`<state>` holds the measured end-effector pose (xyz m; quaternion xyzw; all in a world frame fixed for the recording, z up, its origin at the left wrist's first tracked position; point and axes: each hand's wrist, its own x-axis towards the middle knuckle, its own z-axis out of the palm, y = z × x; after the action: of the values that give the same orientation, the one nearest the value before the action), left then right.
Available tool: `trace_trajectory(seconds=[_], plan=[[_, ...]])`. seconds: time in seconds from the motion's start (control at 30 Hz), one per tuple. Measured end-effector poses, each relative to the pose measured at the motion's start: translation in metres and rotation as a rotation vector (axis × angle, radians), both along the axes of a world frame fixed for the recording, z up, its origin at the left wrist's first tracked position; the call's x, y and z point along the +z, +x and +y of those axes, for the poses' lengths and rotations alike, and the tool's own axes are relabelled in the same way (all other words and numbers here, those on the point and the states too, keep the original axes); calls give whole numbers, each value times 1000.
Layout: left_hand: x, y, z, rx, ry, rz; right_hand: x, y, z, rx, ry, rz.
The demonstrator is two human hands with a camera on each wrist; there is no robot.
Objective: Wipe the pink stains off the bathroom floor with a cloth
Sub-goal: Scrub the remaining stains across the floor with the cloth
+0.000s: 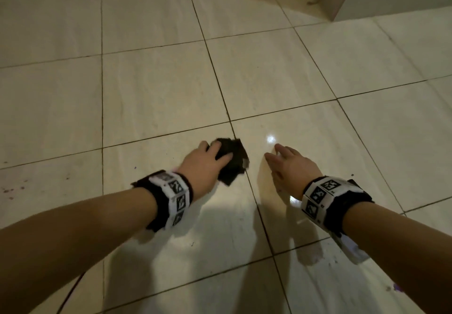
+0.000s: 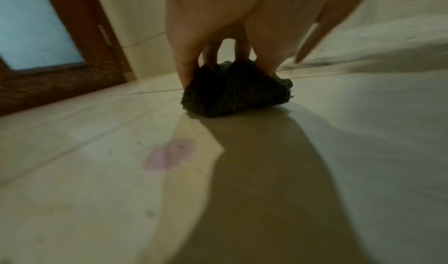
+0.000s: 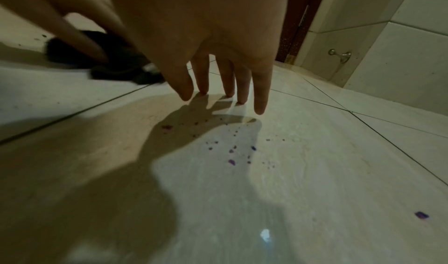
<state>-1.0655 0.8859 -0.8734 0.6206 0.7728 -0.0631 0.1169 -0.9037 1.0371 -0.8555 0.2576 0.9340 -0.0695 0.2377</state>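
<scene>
Dark cloth (image 1: 231, 159) is bunched in the left hand (image 1: 203, 167), pressed on the floor (image 1: 146, 98). Pink stain (image 2: 169, 156) sits just behind it, wrist-side; right hand (image 1: 291, 167) is empty, fingers spread.

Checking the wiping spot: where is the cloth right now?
In the head view, the dark cloth lies on the floor under the left hand, across a grout line, left of the right hand.

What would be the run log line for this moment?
left hand: grips cloth on floor | right hand: open, fingertips on floor | stains: remain
</scene>
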Motion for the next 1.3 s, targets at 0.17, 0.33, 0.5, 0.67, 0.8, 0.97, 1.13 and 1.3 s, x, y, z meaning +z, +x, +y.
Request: trace_trajectory(seconds=[0.17, 0.33, 0.5, 0.67, 0.8, 0.97, 1.13, 1.3], plan=[[-5, 50, -54, -353, 89, -30, -2, -5, -8, 10, 30, -4], [8, 36, -62, -305, 210, -218, -1, -7, -10, 31, 27, 7], [24, -69, -62, 273, 240, -111, 3, -10, -15, 30, -5, 22], [2, -132, -96, 660, -106, -14, 5, -26, -29, 95, -8, 66], [4, -124, -100, 578, -157, 41, 1, -36, -43, 155, -25, 89], [10, -51, -113, 220, -52, 40, 1, -45, -46, 192, -13, 86], [8, 20, -136, -169, -144, 0, 5, -50, -42, 190, 30, 52], [39, -2, -131, 51, 149, -240, 3, -48, -43, 214, 41, 36]])
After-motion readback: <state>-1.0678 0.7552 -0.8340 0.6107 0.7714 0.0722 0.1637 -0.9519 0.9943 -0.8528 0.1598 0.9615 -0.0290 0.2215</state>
